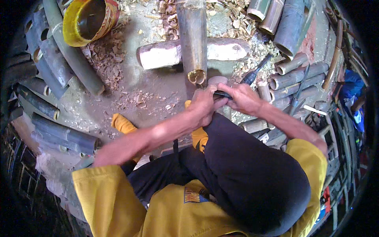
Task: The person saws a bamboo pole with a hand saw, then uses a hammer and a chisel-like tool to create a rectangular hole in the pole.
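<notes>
Both my hands meet just below the open near end of a thick bamboo tube (192, 47), which rests across a pale, partly stripped log (162, 55). My left hand (203, 103) is closed close under the tube's end; what its fingers hold is hidden. My right hand (244, 96) is closed around a dark, slim tool (223, 94), part of which shows between the two hands. I cannot make out the tool's working end. Just beyond the hands stands a greyish round block (217, 80). Another dark-handled tool (249, 77) lies past my right hand.
A yellow and red bucket (71, 23) stands at the upper left. Bamboo tubes (65, 130) lie along the left, and several cut bamboo pieces (300, 75) are piled at the right. Wood shavings (112, 59) cover much of the floor. My raised knee (252, 170) is close below my hands.
</notes>
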Available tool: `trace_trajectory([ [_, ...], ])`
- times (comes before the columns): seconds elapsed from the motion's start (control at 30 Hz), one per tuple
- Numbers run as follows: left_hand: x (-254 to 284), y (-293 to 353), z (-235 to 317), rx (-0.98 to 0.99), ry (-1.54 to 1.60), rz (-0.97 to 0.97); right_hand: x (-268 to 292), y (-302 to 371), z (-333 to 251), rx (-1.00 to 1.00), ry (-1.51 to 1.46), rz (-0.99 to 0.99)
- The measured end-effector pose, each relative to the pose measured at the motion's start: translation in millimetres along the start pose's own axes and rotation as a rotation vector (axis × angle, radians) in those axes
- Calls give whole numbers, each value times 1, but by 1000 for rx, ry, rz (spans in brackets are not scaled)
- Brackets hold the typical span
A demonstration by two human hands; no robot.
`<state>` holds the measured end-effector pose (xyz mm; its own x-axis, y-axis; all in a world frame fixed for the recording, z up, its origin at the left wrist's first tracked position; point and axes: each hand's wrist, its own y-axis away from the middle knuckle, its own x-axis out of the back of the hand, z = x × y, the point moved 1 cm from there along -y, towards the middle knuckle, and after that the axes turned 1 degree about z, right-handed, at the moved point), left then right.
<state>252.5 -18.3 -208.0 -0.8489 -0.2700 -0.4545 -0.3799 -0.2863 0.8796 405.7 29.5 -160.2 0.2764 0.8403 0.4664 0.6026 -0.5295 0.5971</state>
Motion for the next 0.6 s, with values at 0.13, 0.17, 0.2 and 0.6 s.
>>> trace_trajectory([
  [0.13,8,6,56,430,-489,33,-77,-5,-39,-338,-469,320],
  [0.17,12,9,59,481,-601,17,-78,-11,-58,-376,-522,374],
  [0.2,14,16,60,475,-606,33,-79,-10,-59,-361,-531,376],
  [0.6,-28,9,29,-191,514,-218,55,-21,-24,141,721,64],
])
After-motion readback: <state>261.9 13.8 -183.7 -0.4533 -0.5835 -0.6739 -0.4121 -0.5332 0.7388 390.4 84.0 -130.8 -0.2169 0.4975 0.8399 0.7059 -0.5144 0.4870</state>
